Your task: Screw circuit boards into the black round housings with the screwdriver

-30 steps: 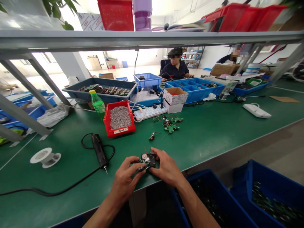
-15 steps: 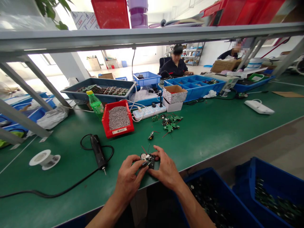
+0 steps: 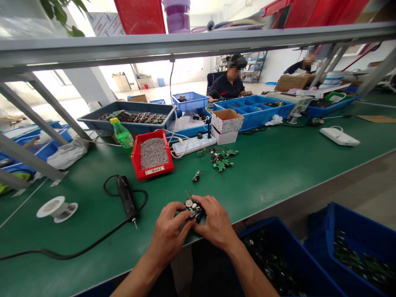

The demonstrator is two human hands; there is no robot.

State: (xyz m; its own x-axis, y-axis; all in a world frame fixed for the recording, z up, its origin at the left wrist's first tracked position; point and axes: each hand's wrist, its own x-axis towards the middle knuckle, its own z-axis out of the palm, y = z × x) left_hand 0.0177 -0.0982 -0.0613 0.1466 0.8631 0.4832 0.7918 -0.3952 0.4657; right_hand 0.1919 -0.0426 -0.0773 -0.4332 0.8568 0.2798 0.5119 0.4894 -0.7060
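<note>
Between my two hands, near the table's front edge, is a small black electronic assembly [image 3: 194, 208] with a round silvery part and thin wires. My left hand [image 3: 169, 225] grips its left side with thumb and fingers. On the other side, my right hand [image 3: 214, 218] is closed around the right edge. My fingers partly cover the assembly. Just beyond lies a small loose component with wires [image 3: 196, 176]. Farther back sits a cluster of green circuit boards [image 3: 222, 159]. To the left of my hands rests a black electric screwdriver [image 3: 126, 200], its bit pointing toward me.
A red bin [image 3: 152, 171] of small metal screws stands beside a green bottle [image 3: 123, 134] and a power strip [image 3: 194, 144]. A solder wire spool [image 3: 57, 208] lies left. Blue crates [image 3: 324, 222] of parts stand below the right edge. A co-worker [image 3: 229, 82] sits across the table.
My right hand's fingers have come down from a raised position onto the assembly. The assembly has turned slightly in my hands. Across the table, the co-worker's head has turned to the right.
</note>
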